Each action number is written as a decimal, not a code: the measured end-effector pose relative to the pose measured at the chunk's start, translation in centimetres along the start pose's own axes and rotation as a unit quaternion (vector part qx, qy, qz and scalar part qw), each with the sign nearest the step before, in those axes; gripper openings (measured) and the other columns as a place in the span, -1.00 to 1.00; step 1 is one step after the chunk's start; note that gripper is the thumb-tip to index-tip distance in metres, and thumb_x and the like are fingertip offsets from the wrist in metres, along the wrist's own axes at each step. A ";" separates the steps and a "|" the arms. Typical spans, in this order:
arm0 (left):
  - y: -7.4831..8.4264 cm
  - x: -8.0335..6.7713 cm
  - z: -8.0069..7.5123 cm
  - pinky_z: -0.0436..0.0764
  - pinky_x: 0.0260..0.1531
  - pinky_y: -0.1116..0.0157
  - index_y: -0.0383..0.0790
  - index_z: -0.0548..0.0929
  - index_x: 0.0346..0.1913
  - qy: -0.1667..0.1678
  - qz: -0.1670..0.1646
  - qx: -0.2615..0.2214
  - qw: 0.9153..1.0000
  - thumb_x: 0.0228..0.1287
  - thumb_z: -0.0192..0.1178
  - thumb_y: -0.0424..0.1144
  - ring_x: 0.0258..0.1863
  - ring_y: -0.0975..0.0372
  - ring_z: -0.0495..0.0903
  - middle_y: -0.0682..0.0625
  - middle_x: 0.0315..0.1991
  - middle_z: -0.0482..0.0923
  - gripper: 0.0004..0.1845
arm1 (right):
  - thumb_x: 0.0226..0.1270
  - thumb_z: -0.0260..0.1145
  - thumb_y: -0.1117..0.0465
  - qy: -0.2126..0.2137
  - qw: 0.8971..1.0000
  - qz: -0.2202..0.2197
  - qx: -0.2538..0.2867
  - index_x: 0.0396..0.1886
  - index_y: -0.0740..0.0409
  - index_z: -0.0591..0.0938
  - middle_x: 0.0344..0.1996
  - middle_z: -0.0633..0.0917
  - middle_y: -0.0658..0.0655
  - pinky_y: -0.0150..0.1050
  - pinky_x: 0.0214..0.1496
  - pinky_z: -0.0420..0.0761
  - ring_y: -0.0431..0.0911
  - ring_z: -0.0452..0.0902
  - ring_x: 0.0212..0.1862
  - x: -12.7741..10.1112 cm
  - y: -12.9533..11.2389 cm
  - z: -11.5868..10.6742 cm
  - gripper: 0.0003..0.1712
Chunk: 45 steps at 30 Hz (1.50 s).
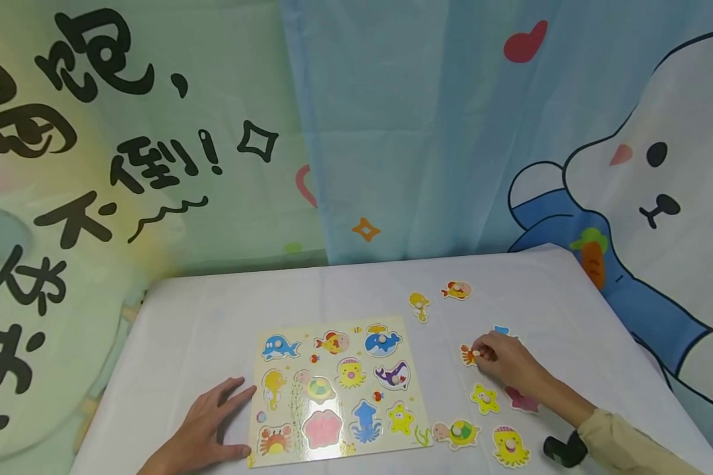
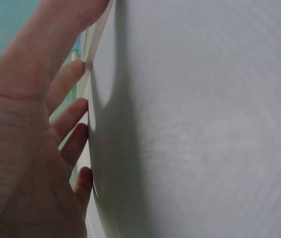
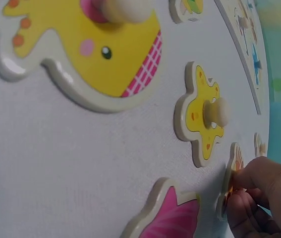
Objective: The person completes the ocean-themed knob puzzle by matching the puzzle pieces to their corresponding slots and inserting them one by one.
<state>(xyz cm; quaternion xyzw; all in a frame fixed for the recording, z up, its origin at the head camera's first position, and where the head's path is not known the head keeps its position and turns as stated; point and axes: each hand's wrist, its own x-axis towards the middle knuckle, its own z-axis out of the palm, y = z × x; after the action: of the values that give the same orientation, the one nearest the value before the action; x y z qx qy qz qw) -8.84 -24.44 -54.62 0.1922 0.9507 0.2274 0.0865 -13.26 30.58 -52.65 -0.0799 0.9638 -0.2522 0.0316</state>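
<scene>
My left hand (image 1: 204,425) lies with fingers spread at the left edge of a pale yellow puzzle board (image 1: 395,443) printed with sea animals; the left wrist view shows its fingertips (image 2: 82,134) along the board's side. To the right of the board, thumb and fingers of my right hand (image 1: 511,363) pinch an orange crab puzzle piece (image 1: 467,355). In the right wrist view that crab piece (image 3: 228,183) stands by the fingertips, its knob hidden. A blue piece (image 1: 501,329) shows partly behind this hand. A yellow starfish piece (image 1: 484,398) is just nearer to me.
Other knobbed pieces lie on the white table right of the board: a turtle (image 1: 463,432), a yellow octopus (image 1: 509,455), a seahorse (image 1: 418,303), a fish (image 1: 456,290) and a pink shell (image 3: 172,218). A black object (image 1: 564,450) is by the right sleeve. Printed curtains hang behind.
</scene>
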 end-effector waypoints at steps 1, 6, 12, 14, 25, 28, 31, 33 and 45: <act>0.0 0.0 0.0 0.34 0.19 -0.25 0.15 0.40 0.38 0.000 0.001 -0.001 1.000 -0.21 0.35 0.44 0.33 -0.12 0.27 -0.12 0.40 0.28 -0.01 | 0.09 0.42 0.35 -0.003 1.000 0.003 -0.001 -0.29 0.20 0.67 -0.45 0.57 -0.04 -0.49 -0.38 0.49 -0.26 0.37 -0.38 0.1 0.0 0.0 -0.84; 0.0 -0.1 -0.1 0.35 0.17 -0.25 0.13 0.40 0.38 0.006 0.013 -0.001 1.000 -0.20 0.37 0.41 0.31 -0.14 0.30 -0.15 0.38 0.30 -0.02 | 0.07 0.43 0.35 -0.005 1.000 -0.005 -0.003 -0.30 0.19 0.69 -0.47 0.56 -0.05 -0.52 -0.38 0.49 -0.25 0.37 -0.39 0.6 -1.5 -0.7 -0.84; -0.1 0.0 -0.2 0.34 0.20 -0.26 0.15 0.37 0.40 -0.008 0.001 -0.006 1.000 -0.18 0.33 0.45 0.34 -0.15 0.27 -0.13 0.41 0.25 0.00 | 0.10 0.41 0.34 -0.005 0.998 -0.069 0.009 -0.33 0.14 0.70 -0.48 0.53 -0.09 -0.51 -0.41 0.43 -0.34 0.31 -0.42 0.9 -6.4 -0.2 -0.88; -0.1 0.0 -0.1 0.34 0.20 -0.26 0.14 0.38 0.39 -0.008 -0.003 -0.004 1.000 -0.19 0.33 0.45 0.34 -0.15 0.27 -0.13 0.42 0.25 0.00 | 0.12 0.38 0.34 -0.019 0.995 -0.092 0.019 -0.33 0.12 0.70 -0.48 0.53 -0.10 -0.51 -0.41 0.42 -0.37 0.30 -0.42 0.8 -8.7 0.6 -0.90; -0.2 0.5 0.1 0.33 0.19 -0.25 0.14 0.41 0.37 0.011 0.014 -0.012 1.000 -0.21 0.37 0.42 0.33 -0.12 0.29 -0.12 0.40 0.28 -0.02 | 0.15 0.36 0.34 -0.104 0.965 -0.234 0.058 -0.37 0.20 0.70 -0.49 0.55 -0.03 -0.62 -0.46 0.34 -0.41 0.23 -0.46 1.8 -21.8 5.6 -0.95; -0.5 0.3 -0.3 0.36 0.15 -0.19 0.10 0.45 0.34 0.037 0.034 -0.002 0.999 -0.22 0.42 0.35 0.29 -0.11 0.34 -0.12 0.36 0.33 -0.04 | 0.17 0.35 0.30 -0.132 0.952 -0.273 0.032 -0.47 0.12 0.67 -0.55 0.48 -0.08 -0.66 -0.48 0.25 -0.41 0.18 -0.50 2.2 -25.6 7.9 -0.95; -0.6 0.3 -0.4 0.33 0.13 -0.15 0.09 0.44 0.35 0.038 0.047 -0.001 0.998 -0.17 0.40 0.36 0.29 -0.10 0.34 -0.12 0.36 0.33 -0.06 | 0.13 0.34 0.30 -0.151 0.945 -0.291 -0.004 -0.56 0.05 0.59 -0.61 0.35 -0.14 -0.64 -0.53 0.11 -0.40 0.10 -0.55 2.4 -27.8 9.9 -0.87; -0.6 0.3 -0.3 0.32 0.13 -0.13 0.08 0.43 0.36 0.034 0.054 -0.003 0.998 -0.14 0.38 0.37 0.29 -0.10 0.35 -0.13 0.36 0.33 -0.07 | 0.08 0.36 0.30 -0.152 0.943 -0.294 -0.019 -0.60 0.03 0.58 -0.63 0.31 -0.16 -0.63 -0.55 0.08 -0.40 0.09 -0.57 2.3 -28.6 10.9 -0.84; -0.9 0.3 -0.2 0.23 0.16 -0.11 0.07 0.43 0.36 0.038 0.058 -0.010 0.998 -0.16 0.40 0.34 0.29 -0.13 0.32 -0.16 0.36 0.33 -0.06 | 0.02 0.40 0.25 -0.134 0.941 -0.305 -0.054 -0.63 0.04 0.60 -0.65 0.44 -0.12 -0.58 -0.61 0.06 -0.37 0.09 -0.63 1.9 -29.5 14.1 -0.85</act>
<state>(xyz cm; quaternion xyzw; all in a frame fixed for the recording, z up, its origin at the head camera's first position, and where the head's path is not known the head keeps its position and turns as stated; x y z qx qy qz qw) -9.42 -25.12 -54.91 0.2373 0.9382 0.2490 0.0388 -9.59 -1.89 -50.52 -0.4048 0.8922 -0.1846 0.0778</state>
